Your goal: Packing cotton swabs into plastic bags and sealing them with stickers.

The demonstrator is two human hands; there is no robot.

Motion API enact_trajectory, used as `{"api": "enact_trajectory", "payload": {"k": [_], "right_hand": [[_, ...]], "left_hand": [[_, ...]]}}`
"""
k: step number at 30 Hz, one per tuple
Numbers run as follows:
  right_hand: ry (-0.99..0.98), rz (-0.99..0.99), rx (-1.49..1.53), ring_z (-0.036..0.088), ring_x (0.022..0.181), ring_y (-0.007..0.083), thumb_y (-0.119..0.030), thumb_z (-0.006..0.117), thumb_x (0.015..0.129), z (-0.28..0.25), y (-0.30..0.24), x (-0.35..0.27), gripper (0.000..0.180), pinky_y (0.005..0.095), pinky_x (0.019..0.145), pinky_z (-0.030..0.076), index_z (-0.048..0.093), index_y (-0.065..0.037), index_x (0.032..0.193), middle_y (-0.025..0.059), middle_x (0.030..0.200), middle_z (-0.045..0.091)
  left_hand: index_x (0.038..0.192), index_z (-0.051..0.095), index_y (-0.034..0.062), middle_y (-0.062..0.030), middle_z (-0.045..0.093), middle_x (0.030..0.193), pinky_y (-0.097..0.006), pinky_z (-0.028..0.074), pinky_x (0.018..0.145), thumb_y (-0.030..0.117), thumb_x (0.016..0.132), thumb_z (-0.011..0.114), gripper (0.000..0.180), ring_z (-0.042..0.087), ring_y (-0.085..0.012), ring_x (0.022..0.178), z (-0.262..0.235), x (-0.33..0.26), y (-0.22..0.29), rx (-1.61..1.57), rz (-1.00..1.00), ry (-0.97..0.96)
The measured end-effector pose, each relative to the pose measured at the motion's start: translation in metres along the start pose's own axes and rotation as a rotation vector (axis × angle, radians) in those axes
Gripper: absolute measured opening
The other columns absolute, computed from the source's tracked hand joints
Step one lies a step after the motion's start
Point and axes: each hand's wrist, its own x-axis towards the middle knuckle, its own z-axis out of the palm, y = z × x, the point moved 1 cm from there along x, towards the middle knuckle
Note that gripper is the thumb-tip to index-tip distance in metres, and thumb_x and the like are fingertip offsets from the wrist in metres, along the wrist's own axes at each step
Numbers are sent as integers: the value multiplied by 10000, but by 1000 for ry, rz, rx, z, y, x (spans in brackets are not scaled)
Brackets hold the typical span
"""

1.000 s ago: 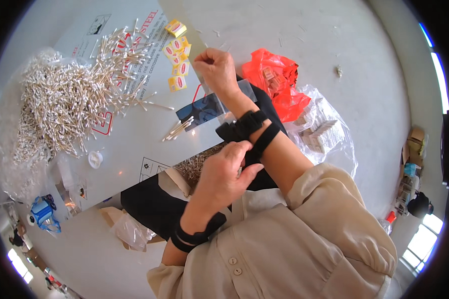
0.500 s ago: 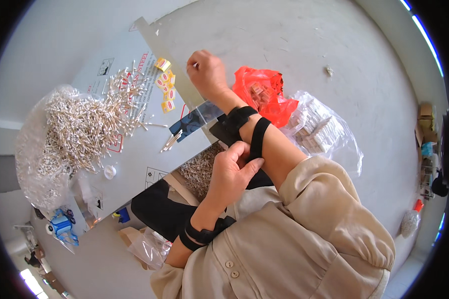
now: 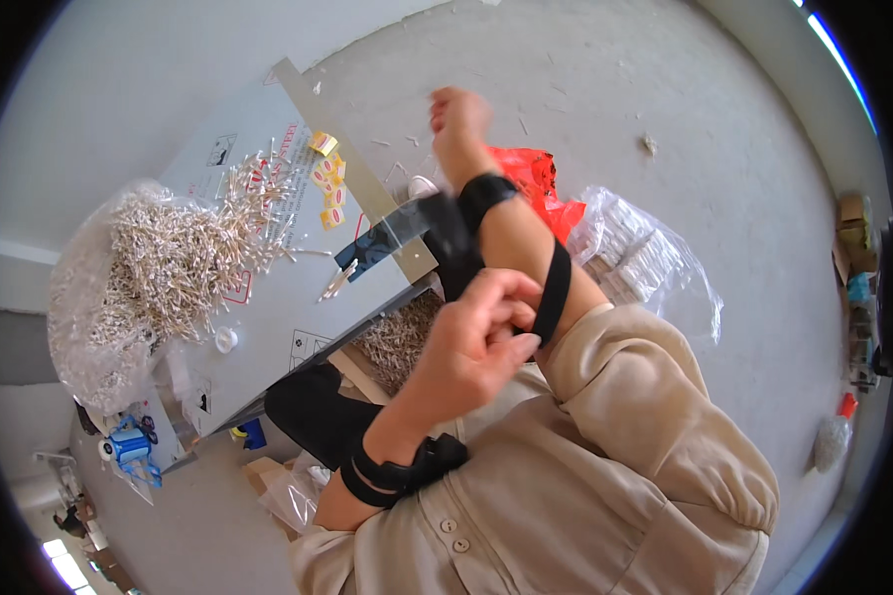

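Note:
My left hand (image 3: 466, 352) reaches across my body and pinches a black strap (image 3: 558, 288) looped around my right forearm, drawing it partly off the skin. My right arm stretches forward, and my right hand (image 3: 460, 121) is raised past the table's corner with its fingers curled in; motion smears it slightly, and nothing shows in it. A second black band (image 3: 488, 192) circles the right wrist, with a dark flap (image 3: 450, 230) hanging beside it. On my left wrist is a similar black band (image 3: 397, 474).
Cotton swabs (image 3: 169, 263) spill from a clear bag across the metal-topped table (image 3: 268, 322). Small yellow boxes (image 3: 329, 178) lie near its edge. On the floor are a red plastic bag (image 3: 531, 178) and a clear bag of white packs (image 3: 630, 243). More swabs (image 3: 402, 342) fill a box below.
My right hand has moved right and slightly up. The strap in my left hand has slid along the right forearm toward the elbow, my left hand moving with it.

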Motion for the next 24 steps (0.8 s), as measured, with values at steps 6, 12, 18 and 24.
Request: {"api": "enact_trajectory", "payload": {"k": [6,12,18,24], "right_hand": [[42,442,698,454,522,113,-98,462,839,16,-57,4,132,243,473,334,511,-70,720,8,626,502],[-106,397,1004,458,517,130,-124,456,851,43,-93,-16,153,279,483,354,484,-65,713,14,637,509],[-35,-218,364,488,524,134,-28,530,809,49,-87,-16,89,245,466,361,536,-40,721,23,671,556],[-597,-1445,-1283,600,638,336,-91,596,772,4,10,-63,52,428,533,472,544,-94,772,102,717,574]], "left_hand": [[1144,526,21,9,604,850,-180,430,636,-54,831,630,338,496,-7,706,-25,6,-44,-140,-48,-170],[1044,630,31,5,624,795,-187,429,634,-41,806,694,257,545,-41,706,-18,15,-93,-404,-192,-425],[1012,631,16,14,532,631,-199,400,568,122,804,749,261,500,-20,638,-14,7,-3,-66,-47,-702],[1179,554,-41,-31,595,755,-210,397,493,114,788,725,454,500,-29,581,23,42,4,-505,-220,-431]]}}
